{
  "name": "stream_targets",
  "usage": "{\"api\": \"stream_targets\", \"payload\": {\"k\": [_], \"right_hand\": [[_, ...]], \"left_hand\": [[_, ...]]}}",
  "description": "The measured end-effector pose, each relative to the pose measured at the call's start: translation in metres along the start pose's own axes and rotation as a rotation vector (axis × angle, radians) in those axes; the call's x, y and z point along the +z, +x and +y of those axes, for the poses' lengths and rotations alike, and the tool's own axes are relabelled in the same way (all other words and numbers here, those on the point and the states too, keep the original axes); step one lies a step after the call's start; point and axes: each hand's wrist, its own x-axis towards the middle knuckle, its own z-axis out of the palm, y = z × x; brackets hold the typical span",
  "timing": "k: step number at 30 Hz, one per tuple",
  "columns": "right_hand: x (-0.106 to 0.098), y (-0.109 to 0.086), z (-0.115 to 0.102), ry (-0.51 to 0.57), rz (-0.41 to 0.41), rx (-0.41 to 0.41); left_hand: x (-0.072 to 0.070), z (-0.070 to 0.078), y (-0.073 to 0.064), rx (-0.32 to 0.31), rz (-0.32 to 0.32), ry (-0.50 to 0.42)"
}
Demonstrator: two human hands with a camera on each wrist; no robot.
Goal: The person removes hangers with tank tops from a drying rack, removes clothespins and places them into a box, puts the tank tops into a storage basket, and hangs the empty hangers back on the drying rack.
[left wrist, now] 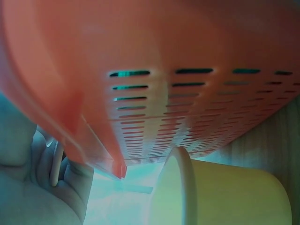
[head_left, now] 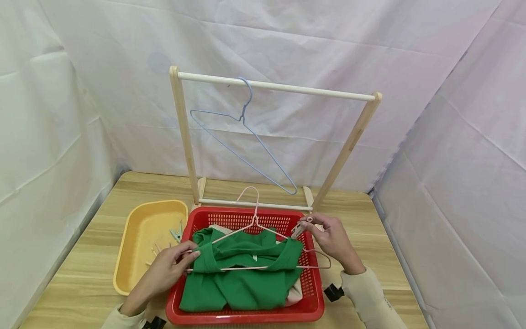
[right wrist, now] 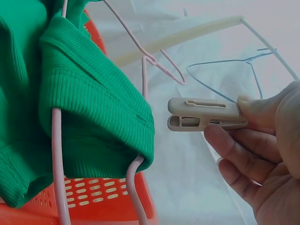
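Note:
A green ribbed garment is draped over a pink clothes hanger, whose hook points up and away. My left hand grips the hanger's left end beside the cloth. In the left wrist view, a pink stretch of the hanger shows between the curled fingers. A pale beige clothespin is pinched between the thumb and fingers of my right hand. Its jaws are closed and point at the ribbed fold on the hanger's right side, a small gap away in the right wrist view.
Under the garment stands a red perforated basket with beige cloth inside. At left, a yellow tray holds several clothespins, one of them green. Behind, a blue hanger hangs on a wood-and-white rack.

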Motion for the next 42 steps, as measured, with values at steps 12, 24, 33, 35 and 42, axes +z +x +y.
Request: {"api": "stream_targets", "payload": {"k": [12, 24, 33, 35, 42], "right_hand": [[0.007, 0.001, 0.020, 0.230, -0.070, -0.001], [0.013, 0.010, 0.013, 0.346, -0.013, -0.036], [0.015, 0.016, 0.008, 0.442, -0.037, -0.010], [0.016, 0.017, 0.006, 0.467, -0.046, -0.022], [0.022, 0.023, -0.005, 0.545, -0.091, -0.043]], "left_hand": [[0.004, -0.004, -0.001, 0.011, 0.056, 0.027], [0.006, -0.002, -0.003, 0.037, 0.091, 0.029], [0.006, -0.001, -0.002, 0.106, 0.111, 0.053], [0.006, -0.001, -0.002, 0.115, 0.112, 0.059], [0.006, -0.003, -0.003, 0.110, 0.105, 0.057]]}}
